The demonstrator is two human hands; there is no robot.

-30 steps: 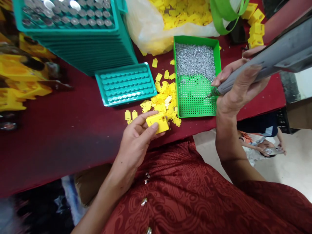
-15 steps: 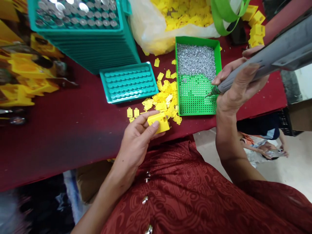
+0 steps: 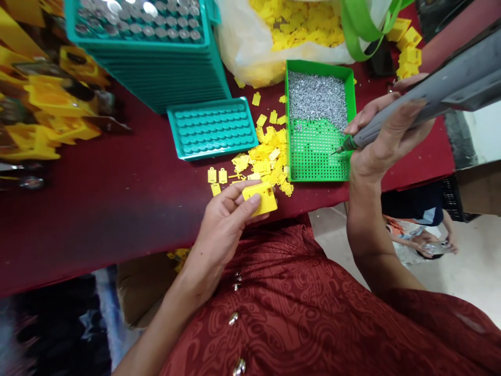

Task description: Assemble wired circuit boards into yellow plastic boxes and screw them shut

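My left hand grips a small yellow plastic box at the near edge of the dark red table. My right hand is wrapped around a grey electric screwdriver, whose tip hovers over the perforated floor of a green tray. A heap of small silver screws fills the far half of that tray. Loose yellow tags lie scattered between the tray and the box.
A shallow teal tray lies left of the tags, in front of a tall stack of teal trays topped with metal discs. A white bag of yellow parts sits behind. Yellow housings pile at the left. Another person sits below right.
The view has shifted slightly, so everything sits a little further right. Both hands keep their grips, and the screwdriver tip stays over the green tray.
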